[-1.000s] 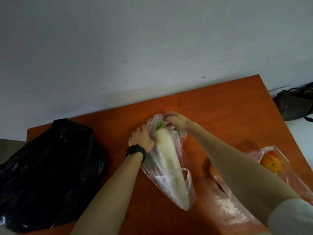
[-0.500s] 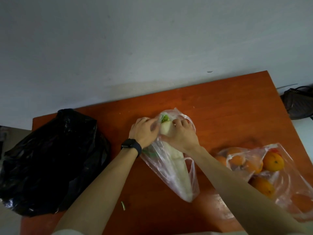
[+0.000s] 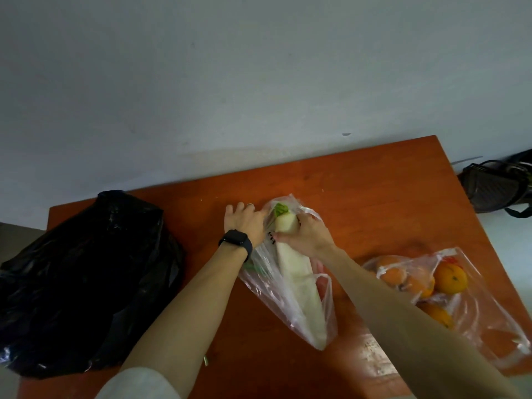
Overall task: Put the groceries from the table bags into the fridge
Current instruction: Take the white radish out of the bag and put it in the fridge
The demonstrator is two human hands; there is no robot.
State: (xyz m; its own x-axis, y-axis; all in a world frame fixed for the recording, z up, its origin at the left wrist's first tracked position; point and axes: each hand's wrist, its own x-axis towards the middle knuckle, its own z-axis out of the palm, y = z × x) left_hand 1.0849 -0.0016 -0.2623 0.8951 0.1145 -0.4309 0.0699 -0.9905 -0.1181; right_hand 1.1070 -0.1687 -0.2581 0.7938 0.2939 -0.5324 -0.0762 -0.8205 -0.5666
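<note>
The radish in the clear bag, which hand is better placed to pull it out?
Right. The right hand already wraps the radish near its leafy top, while the left hand is at the clear bag mouth, suited to holding it back.

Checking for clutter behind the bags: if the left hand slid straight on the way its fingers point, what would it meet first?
Bare table, then probably the wall; nothing else shows ahead of the left hand.

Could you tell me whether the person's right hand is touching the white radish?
Touching. In the head view the right hand wraps around the upper end of the white radish, fingers pressed against its bare top where it sticks out of the clear bag.
</note>
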